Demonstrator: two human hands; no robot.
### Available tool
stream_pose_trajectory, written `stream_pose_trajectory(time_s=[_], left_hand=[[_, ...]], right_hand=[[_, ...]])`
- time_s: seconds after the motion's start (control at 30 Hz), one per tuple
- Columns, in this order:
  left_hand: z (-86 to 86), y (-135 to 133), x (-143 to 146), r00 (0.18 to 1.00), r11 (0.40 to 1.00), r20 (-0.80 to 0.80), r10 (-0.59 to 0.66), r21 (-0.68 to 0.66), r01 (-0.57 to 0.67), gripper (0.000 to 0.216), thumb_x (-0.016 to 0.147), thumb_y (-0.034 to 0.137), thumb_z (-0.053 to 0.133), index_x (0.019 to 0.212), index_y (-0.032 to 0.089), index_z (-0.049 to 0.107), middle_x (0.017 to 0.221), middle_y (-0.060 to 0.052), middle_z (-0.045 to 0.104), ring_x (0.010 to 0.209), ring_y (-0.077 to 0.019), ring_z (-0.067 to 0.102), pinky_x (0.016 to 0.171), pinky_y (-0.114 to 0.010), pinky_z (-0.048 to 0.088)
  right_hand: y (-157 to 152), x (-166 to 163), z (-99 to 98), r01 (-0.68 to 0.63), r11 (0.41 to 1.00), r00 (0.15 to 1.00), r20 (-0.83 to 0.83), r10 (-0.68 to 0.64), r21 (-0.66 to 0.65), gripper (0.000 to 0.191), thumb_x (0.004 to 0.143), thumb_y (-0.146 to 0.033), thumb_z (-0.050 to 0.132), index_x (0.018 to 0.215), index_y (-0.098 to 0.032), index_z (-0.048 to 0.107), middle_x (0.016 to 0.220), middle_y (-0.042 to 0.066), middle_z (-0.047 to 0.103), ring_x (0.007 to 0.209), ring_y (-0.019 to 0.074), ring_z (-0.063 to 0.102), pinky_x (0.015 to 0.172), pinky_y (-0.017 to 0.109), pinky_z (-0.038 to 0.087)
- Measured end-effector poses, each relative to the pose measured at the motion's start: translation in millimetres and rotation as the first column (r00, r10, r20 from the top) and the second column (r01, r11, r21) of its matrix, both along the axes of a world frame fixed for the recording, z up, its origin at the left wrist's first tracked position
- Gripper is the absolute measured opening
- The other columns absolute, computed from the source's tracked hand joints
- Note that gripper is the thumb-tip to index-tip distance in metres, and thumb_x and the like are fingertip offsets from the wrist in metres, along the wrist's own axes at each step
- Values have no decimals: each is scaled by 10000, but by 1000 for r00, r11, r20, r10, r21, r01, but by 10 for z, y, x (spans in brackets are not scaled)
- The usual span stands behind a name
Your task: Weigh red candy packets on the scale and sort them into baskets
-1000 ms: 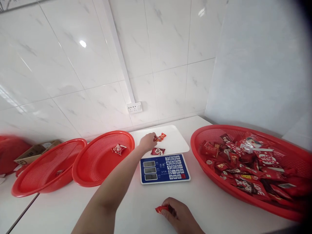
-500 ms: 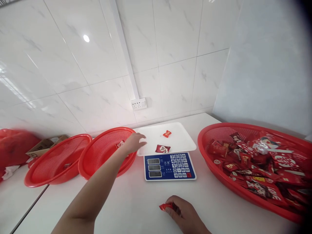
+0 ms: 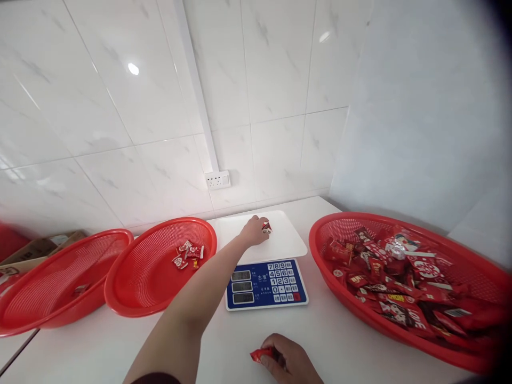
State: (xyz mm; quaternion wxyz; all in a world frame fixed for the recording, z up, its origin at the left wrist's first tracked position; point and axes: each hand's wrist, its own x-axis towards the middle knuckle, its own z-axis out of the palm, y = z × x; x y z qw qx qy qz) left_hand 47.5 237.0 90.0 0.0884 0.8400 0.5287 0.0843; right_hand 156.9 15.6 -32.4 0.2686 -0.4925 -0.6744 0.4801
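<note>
My left hand [image 3: 255,230] is over the white pan [image 3: 288,234] of the scale, fingers closed on a red-and-white wrapped candy [image 3: 266,229] that shows at the fingertips. Whether a second candy is under the fingers is hidden. Below the scale's blue keypad [image 3: 264,285], my right hand [image 3: 291,358] rests near the table's front. Between its thumb and fingers it pinches a red wrapped candy [image 3: 260,354]. In the red basket [image 3: 120,290] left of the scale lie several small wrapped candies [image 3: 188,254].
A large red basket [image 3: 326,277] full of red candy packets [image 3: 400,282] stands to the right. Another red basket [image 3: 48,309] is at far left, with a cardboard box [image 3: 36,250] behind. A wall socket [image 3: 218,180] is above the scale.
My left hand has moved right, from beside the near left basket onto the pan, and closed on the candy there. My right hand still holds its candy. The view has shifted slightly.
</note>
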Motion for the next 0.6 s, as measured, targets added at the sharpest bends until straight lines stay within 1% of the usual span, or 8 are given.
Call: stream_pose_trajectory(time_s=[0.07,0.2,0.27,0.33,0.4,0.47,0.53,0.6], left_hand=[[-42,73,63,1000,1000,3,8,10,-8,326,881,316,527,1176,179,513,1216,-90,519,1024,-221,549,851,-438,471],[-100,108,89,1000,1000,25,-6,-24,6,300,885,313,523,1150,171,529,1172,-85,547,975,-204,573,815,-414,494],[-80,71,46,999,999,53,-11,-36,13,284,872,297,545,1124,166,545,1126,-77,570,941,-193,585,795,-389,502],[-10,-2,-46,996,1000,89,-10,-17,11,254,835,233,580,1085,186,577,1089,-59,588,933,-179,589,810,-334,495],[107,-103,-205,991,999,131,9,36,-14,296,798,160,569,1088,213,585,1107,-45,586,976,-171,580,852,-274,471],[249,-222,-446,985,993,165,53,95,-69,350,798,148,523,1138,223,557,1174,-40,560,1046,-168,554,899,-248,438],[385,-350,-772,977,980,175,124,133,-148,364,818,208,506,1181,226,524,1224,-41,536,1096,-173,529,925,-250,418],[487,-484,-1172,961,958,160,224,144,-247,429,826,340,518,1244,257,469,1272,-33,510,1118,-189,519,902,-262,436]], right_hand=[[7,3,-1,-2,1000,1000,3,2,1,284,773,-438,521,795,-179,634,743,30,659,635,145,519,586,232,393],[12,5,-30,0,1000,1000,-10,0,-6,273,771,-439,524,789,-188,631,751,29,665,643,150,534,592,234,398],[8,4,-49,-5,1000,1000,-25,5,-2,277,772,-443,522,792,-188,628,755,31,664,644,153,536,597,238,404],[-1,4,-62,-8,1000,999,-34,8,1,280,780,-442,511,797,-186,624,759,32,659,646,154,535,600,240,409],[-11,7,-66,-10,1000,999,-32,10,2,286,790,-443,497,801,-186,621,748,30,647,646,154,530,600,241,410],[-21,13,-59,-14,1000,999,-28,14,2,287,800,-444,483,803,-190,616,741,26,635,646,152,523,597,239,407],[-28,20,-47,-19,1000,999,-29,19,5,279,806,-436,474,808,-193,611,746,23,629,648,150,517,597,237,405],[-30,25,-40,-25,1000,999,-25,26,10,268,809,-422,467,815,-195,610,747,21,625,648,148,513,596,236,401]])
